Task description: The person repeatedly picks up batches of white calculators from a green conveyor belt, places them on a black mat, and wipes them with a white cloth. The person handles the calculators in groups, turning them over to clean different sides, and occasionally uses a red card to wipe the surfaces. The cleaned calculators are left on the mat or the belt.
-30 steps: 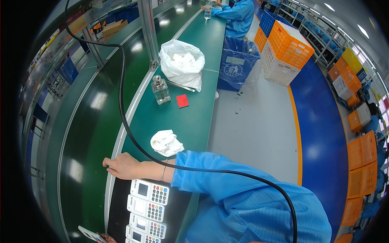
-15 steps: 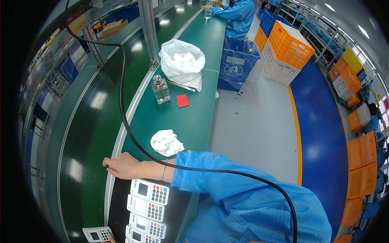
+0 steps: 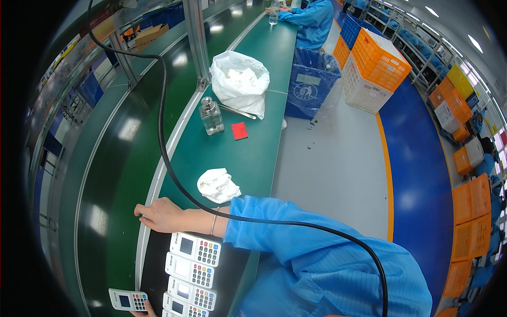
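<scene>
Head view: black cable (image 3: 174, 174) crosses above white cloth (image 3: 216, 186).

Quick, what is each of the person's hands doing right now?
Right hand: holds nothing, fingers loosely curled, resting at the worktable's edge above the row of card terminals.
Left hand: barely in view at the bottom, gripping a white card terminal.

Glossy white plastic card terminal (image 3: 128, 300)

The long green worktop (image 3: 232, 153) carries a clear glass bottle (image 3: 211, 116), a small red square card (image 3: 240, 130), a crumpled white cloth (image 3: 217, 186), a white plastic bag (image 3: 239, 82) and white keypad terminals (image 3: 193, 248) in a row.
</scene>
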`<state>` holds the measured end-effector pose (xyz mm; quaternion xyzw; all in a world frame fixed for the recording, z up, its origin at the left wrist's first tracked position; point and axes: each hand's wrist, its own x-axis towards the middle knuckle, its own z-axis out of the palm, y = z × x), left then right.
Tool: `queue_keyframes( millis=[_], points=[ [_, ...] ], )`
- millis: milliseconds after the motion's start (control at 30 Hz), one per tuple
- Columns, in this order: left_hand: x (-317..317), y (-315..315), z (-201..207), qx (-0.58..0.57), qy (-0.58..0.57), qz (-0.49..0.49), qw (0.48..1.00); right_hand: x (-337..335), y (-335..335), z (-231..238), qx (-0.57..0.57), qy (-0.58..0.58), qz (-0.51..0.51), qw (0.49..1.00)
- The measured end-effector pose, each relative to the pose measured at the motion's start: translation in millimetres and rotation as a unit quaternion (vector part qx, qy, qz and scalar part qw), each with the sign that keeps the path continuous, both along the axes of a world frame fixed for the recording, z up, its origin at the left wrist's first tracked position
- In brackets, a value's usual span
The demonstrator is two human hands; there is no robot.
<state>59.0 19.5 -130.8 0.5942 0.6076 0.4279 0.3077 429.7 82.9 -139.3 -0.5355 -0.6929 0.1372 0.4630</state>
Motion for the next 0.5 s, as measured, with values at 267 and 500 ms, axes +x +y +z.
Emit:
queue_keyframes(
  millis=[267,500],
  points=[
    [-3.1,1.0,1.1,0.005,0.111,0.007,0.994,-0.2,-0.2,1.3,-0.011,0.0,0.003,1.0],
    [8.1,-4.3,12.8,-0.053,0.084,0.007,0.995,0.1,-0.7,0.4,-0.007,-0.001,-0.003,1.0]
  ],
)
